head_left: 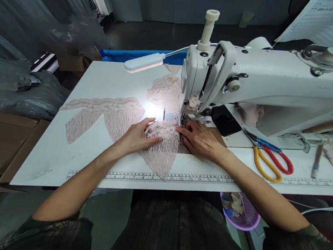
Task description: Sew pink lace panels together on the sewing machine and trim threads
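A pale pink lace piece [161, 150] lies at the needle area of a white sewing machine [199, 77], its pointed end hanging toward the table's front edge. My left hand [138, 136] rests on the lace's left side, thumb and index finger spread apart. Close by the presser foot [182, 119], my right hand [198, 138] has its fingers bent together at the lace's upper right edge. The right fingertips partly cover that edge. Another lace part [166, 88] lies behind the needle, and a longer lace strip [112, 114] is spread out to the left.
Scissors [268, 157] with yellow and red handles and a black phone [226, 120] lie to the right. A lit lamp [144, 62] hangs over the white table [55, 158]. Below is a purple basket [248, 225]; cardboard boxes [10, 142] stand at left.
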Demonstrator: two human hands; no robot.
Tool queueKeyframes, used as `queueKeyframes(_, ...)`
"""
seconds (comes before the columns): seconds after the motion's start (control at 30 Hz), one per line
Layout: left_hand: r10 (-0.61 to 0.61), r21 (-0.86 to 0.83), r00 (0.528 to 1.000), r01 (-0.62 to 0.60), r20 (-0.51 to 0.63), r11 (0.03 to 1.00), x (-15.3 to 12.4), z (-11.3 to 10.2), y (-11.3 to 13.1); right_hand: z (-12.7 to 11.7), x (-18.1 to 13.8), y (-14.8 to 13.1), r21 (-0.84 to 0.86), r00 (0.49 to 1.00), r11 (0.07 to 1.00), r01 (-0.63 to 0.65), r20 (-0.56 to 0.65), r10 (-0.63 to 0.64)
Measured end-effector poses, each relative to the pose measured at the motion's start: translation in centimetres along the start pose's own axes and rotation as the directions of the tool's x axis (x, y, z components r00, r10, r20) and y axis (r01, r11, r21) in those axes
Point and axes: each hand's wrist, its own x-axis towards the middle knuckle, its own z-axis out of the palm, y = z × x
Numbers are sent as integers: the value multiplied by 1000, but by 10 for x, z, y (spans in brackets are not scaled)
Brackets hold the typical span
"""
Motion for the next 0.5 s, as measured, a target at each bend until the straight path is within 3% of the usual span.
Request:
queueKeyframes(0.23,22,-103,998,-17,54,995,3,-2,-5,18,-8,9,254,977,967,17,-212,38)
queueKeyframes(0.33,8,-158,997,6,82,987,4,-3,-5,20,-10,11,316,976,948,43,-214,27)
queueKeyframes(0.5,-35,-154,996,47,77,987,3,-5,-1,18,-10,8,268,979,961,69,-203,-14)
